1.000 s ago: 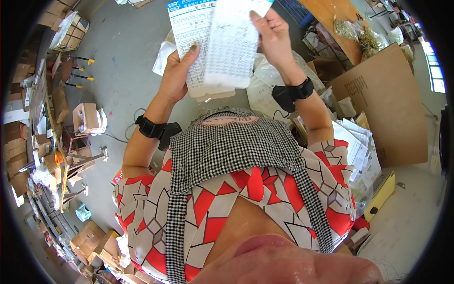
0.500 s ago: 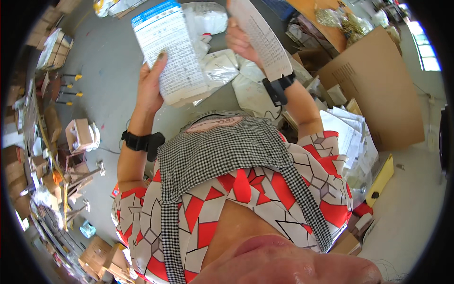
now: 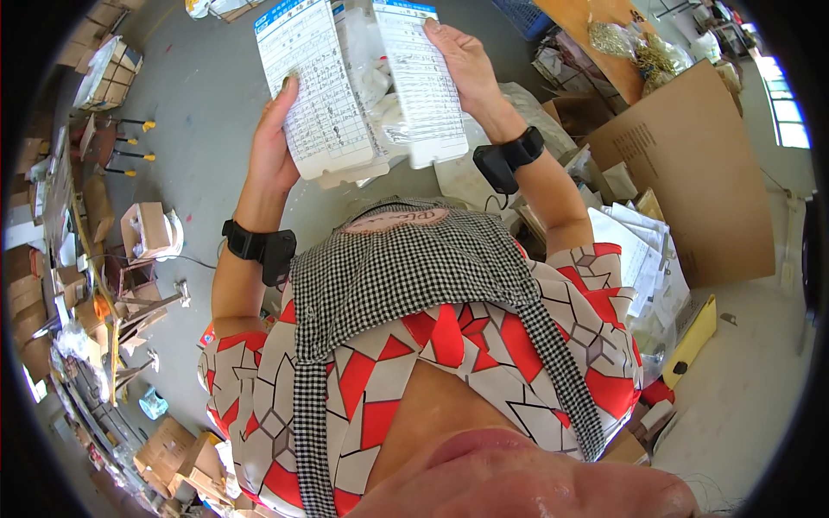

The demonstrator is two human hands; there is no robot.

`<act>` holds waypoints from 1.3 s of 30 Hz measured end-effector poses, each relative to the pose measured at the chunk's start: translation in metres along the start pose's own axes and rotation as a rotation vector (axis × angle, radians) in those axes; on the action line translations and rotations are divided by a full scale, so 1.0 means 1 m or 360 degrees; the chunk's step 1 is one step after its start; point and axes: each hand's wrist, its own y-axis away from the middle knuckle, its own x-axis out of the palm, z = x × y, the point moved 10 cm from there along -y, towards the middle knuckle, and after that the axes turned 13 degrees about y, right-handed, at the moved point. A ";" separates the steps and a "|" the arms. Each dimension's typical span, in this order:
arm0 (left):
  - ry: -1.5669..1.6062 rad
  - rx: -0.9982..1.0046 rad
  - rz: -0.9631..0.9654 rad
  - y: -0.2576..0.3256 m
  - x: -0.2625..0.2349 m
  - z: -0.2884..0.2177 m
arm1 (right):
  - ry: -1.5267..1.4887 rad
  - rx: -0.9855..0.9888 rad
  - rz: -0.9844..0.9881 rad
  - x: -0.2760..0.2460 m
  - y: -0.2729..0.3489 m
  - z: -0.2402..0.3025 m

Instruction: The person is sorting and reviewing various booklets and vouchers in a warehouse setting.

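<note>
My left hand (image 3: 278, 142) is closed on a small stack of record cards (image 3: 318, 99), white with a blue top band and rows of handwriting. Its thumb presses on the top sheet's left edge, and the lower edges of other cards peek out beneath. In my right hand (image 3: 471, 73) is a single record card (image 3: 421, 95) of the same kind, gripped at its upper right with the thumb on the front. The two lie side by side, a narrow gap between them, both written faces toward me. The fingers behind the cards are hidden.
Behind the cards, clear plastic bags (image 3: 367, 73) sit on the grey floor. At right, a large cardboard sheet (image 3: 686, 173) leans near a pile of papers (image 3: 643, 250). A wooden table (image 3: 596, 43) holds bagged items. Shelving with boxes (image 3: 147, 231) lines the left.
My right hand has swung its card round from a steep tilt at the right and brought it left, beside the stack. The left hand's stack has shifted slightly upward.
</note>
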 end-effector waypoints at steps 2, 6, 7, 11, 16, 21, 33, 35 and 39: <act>-0.0015 -0.0047 0.0053 0.003 -0.001 -0.001 | 0.0230 -0.0301 0.0002 0.001 -0.002 0.010; -0.0227 -0.0075 0.0038 0.003 -0.004 0.008 | 0.0683 -0.0527 -0.0043 0.019 0.004 0.017; -0.0227 -0.0072 0.0037 0.003 -0.003 0.012 | 0.0635 -0.0537 -0.0036 0.023 0.005 0.016; -0.0138 -0.0085 -0.0083 0.004 -0.005 0.022 | 0.0482 -0.0615 -0.0075 0.041 0.013 0.024; -0.0437 -0.0038 0.0023 0.008 0.005 0.023 | 0.0616 -0.0655 -0.0124 0.045 0.017 0.026; -0.0612 0.0004 0.0054 0.009 0.006 0.021 | 0.1121 -0.1335 -0.0537 0.025 0.022 0.098; -0.0859 0.0061 0.0084 0.009 0.007 0.022 | 0.1750 -0.2074 -0.0281 0.068 0.057 0.129; -0.0888 0.0059 0.0096 0.010 0.007 0.022 | 0.1762 -0.2059 -0.0254 0.067 0.057 0.130; -0.0961 0.0040 0.0104 0.010 0.007 0.026 | 0.1736 -0.2029 -0.0196 0.063 0.057 0.131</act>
